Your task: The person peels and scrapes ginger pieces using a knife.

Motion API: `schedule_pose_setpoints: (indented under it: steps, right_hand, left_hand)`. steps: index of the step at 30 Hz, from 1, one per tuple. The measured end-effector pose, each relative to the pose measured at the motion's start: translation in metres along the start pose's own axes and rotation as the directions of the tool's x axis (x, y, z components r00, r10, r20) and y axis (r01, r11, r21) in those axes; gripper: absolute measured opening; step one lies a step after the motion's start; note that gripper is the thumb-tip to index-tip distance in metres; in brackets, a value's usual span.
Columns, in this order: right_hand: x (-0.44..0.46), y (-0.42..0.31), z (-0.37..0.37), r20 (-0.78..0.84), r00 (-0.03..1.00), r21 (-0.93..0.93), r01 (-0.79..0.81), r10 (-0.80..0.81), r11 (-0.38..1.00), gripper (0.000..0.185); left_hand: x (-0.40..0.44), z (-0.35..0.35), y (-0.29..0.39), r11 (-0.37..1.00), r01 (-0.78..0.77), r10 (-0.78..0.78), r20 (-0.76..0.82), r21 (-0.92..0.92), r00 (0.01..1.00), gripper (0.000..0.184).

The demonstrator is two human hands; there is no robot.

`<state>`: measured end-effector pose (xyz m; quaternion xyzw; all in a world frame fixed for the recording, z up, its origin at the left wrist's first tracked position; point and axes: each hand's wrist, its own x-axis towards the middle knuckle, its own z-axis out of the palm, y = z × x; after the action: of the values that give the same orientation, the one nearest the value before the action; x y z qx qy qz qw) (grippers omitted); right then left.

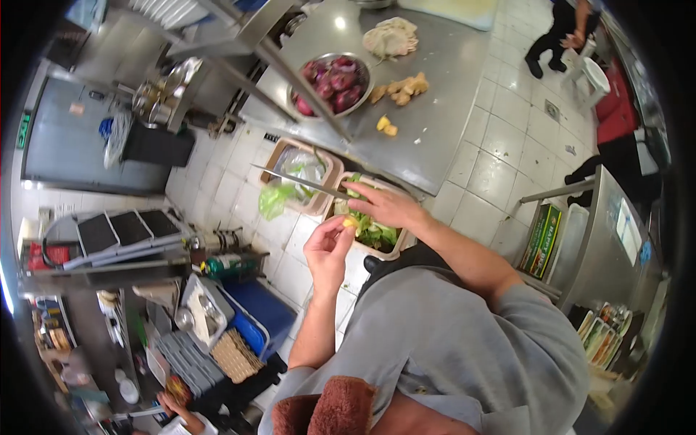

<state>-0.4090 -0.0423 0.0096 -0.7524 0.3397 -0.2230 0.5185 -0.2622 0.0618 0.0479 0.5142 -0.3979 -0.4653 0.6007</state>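
My right hand (pixel 391 206) is closed around the handle end of a knife (pixel 290 177), whose long blade points to the left. My left hand (pixel 326 250) pinches a small yellow piece of peeled ginger (pixel 351 221) just below the knife. Both hands are over a tan bin (pixel 395 254) holding green leafy scraps (pixel 375 233). On the steel table (pixel 442 138) ahead lie unpeeled ginger roots (pixel 406 89) and peeled yellow pieces (pixel 386 126). A metal colander (pixel 368 67) of red onions (pixel 337 87) stands beside them.
A second tan bin (pixel 333 172) holds plastic bags, a green one (pixel 273 203) hanging over its edge. A crumpled cloth (pixel 390 38) lies on the table. Metal shelf posts (pixel 290 72) cross in front of the colander. Other people stand at top right (pixel 562 36) and lower left (pixel 185 417).
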Motion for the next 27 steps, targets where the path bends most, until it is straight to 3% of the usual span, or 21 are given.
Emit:
schedule_pose_setpoints:
  steps: [1, 2, 3, 4, 5, 6, 8, 10, 12, 14, 16, 18, 19, 21, 22, 24, 27]
  right_hand:
    - [0.006, 0.038, 0.012, -0.05, 0.985, 0.04, 0.17, -0.168, 0.985, 0.058]
    - [0.013, 0.072, 0.025, -0.098, 0.939, 0.068, 0.338, -0.33, 0.939, 0.059]
    - [0.017, 0.089, 0.032, -0.112, 0.937, 0.057, 0.339, -0.332, 0.939, 0.059]
    - [0.019, 0.101, 0.038, 0.085, 0.986, 0.044, 0.139, -0.142, 0.989, 0.057]
    - [0.02, 0.106, 0.04, 0.273, 0.96, -0.008, -0.061, 0.061, 0.998, 0.056]
    - [0.017, 0.098, 0.036, 0.263, 0.963, -0.011, -0.051, 0.052, 0.999, 0.056]
    - [0.007, 0.075, 0.026, 0.238, 0.961, -0.012, -0.146, 0.144, 0.989, 0.054]
    - [0.006, 0.088, 0.031, 0.209, 0.969, 0.01, -0.134, 0.129, 0.991, 0.054]
    - [0.005, 0.095, 0.029, 0.17, 0.978, 0.039, -0.131, 0.123, 0.991, 0.053]
    - [0.002, 0.09, 0.016, 0.179, 0.946, -0.067, -0.262, 0.27, 0.963, 0.055]
    - [0.002, 0.099, 0.012, 0.145, 0.956, -0.045, -0.251, 0.255, 0.967, 0.056]
    - [-0.001, 0.103, 0.013, 0.128, 0.962, -0.033, -0.24, 0.243, 0.97, 0.058]
    - [-0.002, 0.101, 0.01, 0.144, 0.973, -0.031, -0.181, 0.183, 0.983, 0.06]
    - [-0.002, 0.106, 0.012, 0.17, 0.981, -0.033, -0.09, 0.095, 0.995, 0.062]
    - [-0.004, 0.104, 0.013, 0.163, 0.981, -0.031, -0.097, 0.1, 0.995, 0.062]
    - [-0.009, 0.099, 0.014, 0.197, 0.968, -0.068, -0.142, 0.153, 0.987, 0.06]
    - [-0.013, 0.107, 0.02, 0.188, 0.974, -0.043, -0.118, 0.124, 0.992, 0.06]
  left_hand:
    - [0.006, 0.011, 0.011, 0.989, -0.137, 0.131, 0.093, 0.06, 0.987, 0.024]
    - [0.025, 0.03, 0.015, 0.973, -0.183, 0.16, 0.163, 0.141, 0.974, 0.021]
    - [0.052, 0.045, 0.009, 0.934, -0.193, 0.122, 0.238, 0.3, 0.964, 0.021]
    - [0.08, 0.058, -0.001, 0.867, -0.212, 0.076, 0.299, 0.451, 0.951, 0.02]
    - [0.107, 0.069, -0.02, 0.764, -0.302, 0.124, 0.329, 0.57, 0.936, 0.02]
    - [0.132, 0.076, -0.042, 0.633, -0.383, 0.168, 0.364, 0.673, 0.916, 0.02]
    - [0.165, 0.083, -0.082, 0.554, -0.445, 0.197, 0.408, 0.704, 0.891, 0.022]
    - [0.176, 0.089, -0.089, 0.47, -0.495, 0.204, 0.456, 0.731, 0.867, 0.023]
    - [0.182, 0.093, -0.094, 0.329, -0.648, 0.332, 0.558, 0.687, 0.761, 0.023]
    - [0.181, 0.101, -0.08, 0.282, -0.637, 0.313, 0.559, 0.718, 0.768, 0.021]
    - [0.189, 0.11, -0.066, 0.236, -0.624, 0.279, 0.563, 0.745, 0.778, 0.019]
    - [0.221, 0.127, -0.06, 0.045, -0.636, 0.158, 0.623, 0.77, 0.766, 0.012]
    - [0.239, 0.135, -0.064, 0.048, -0.644, 0.147, 0.632, 0.764, 0.761, 0.012]
    - [0.272, 0.149, -0.078, -0.2, -0.623, 0.082, 0.647, 0.756, 0.758, 0.014]
    - [0.282, 0.156, -0.083, -0.197, -0.63, 0.079, 0.653, 0.751, 0.753, 0.014]
    - [0.297, 0.166, -0.093, -0.261, -0.479, -0.067, 0.48, 0.838, 0.875, 0.018]
    - [0.314, 0.167, -0.11, -0.295, -0.468, -0.066, 0.471, 0.833, 0.88, 0.017]
